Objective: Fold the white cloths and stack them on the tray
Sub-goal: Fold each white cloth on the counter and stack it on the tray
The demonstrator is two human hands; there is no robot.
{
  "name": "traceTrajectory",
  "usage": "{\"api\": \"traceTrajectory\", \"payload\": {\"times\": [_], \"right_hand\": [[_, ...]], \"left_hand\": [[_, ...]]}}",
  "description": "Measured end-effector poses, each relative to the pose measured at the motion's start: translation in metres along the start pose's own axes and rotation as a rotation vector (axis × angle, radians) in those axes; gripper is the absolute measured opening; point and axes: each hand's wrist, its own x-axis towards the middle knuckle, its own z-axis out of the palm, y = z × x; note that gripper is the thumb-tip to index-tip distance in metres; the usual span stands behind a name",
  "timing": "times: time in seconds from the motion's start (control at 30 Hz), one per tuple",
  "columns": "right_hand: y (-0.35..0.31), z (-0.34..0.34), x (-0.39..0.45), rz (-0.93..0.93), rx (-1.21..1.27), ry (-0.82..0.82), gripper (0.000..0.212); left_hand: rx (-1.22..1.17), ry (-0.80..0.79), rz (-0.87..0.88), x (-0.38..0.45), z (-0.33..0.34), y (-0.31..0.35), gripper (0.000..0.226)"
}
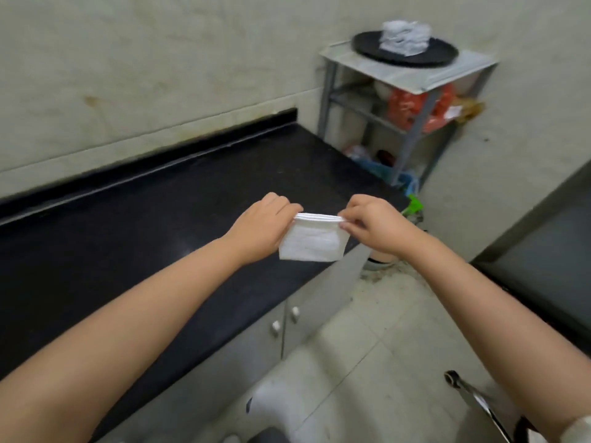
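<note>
A small folded white cloth [313, 239] hangs in the air over the front right part of the black counter [134, 251]. My left hand [263, 228] pinches its upper left corner and my right hand [374, 227] pinches its upper right corner, so the folded top edge is stretched between them. Far off at the upper right, a round black tray [441, 55] lies on top of a metal rack [415, 81]. A stack of folded white cloths [404, 38] sits in the middle of that tray.
The rack's lower shelves hold red bags [412, 107] and other clutter. Grey cabinet doors with knobs [284, 319] run below the counter. A dark appliance [543, 251] stands at the right, with tiled floor [367, 330] between. A metal tool [473, 398] shows at bottom right.
</note>
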Motion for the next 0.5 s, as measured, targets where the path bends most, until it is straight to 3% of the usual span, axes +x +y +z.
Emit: {"api": "traceTrajectory", "payload": {"times": [0.3, 0.5], "right_hand": [[0.172, -0.094, 0.016, 0.16, -0.11, 0.071, 0.024], [0.293, -0.156, 0.093, 0.123, -0.182, 0.119, 0.026]], "left_hand": [[-0.128, -0.063, 0.038, 0.21, 0.041, 0.033, 0.055], [-0.162, -0.109, 0.008, 0.365, 0.076, -0.003, 0.029]]}}
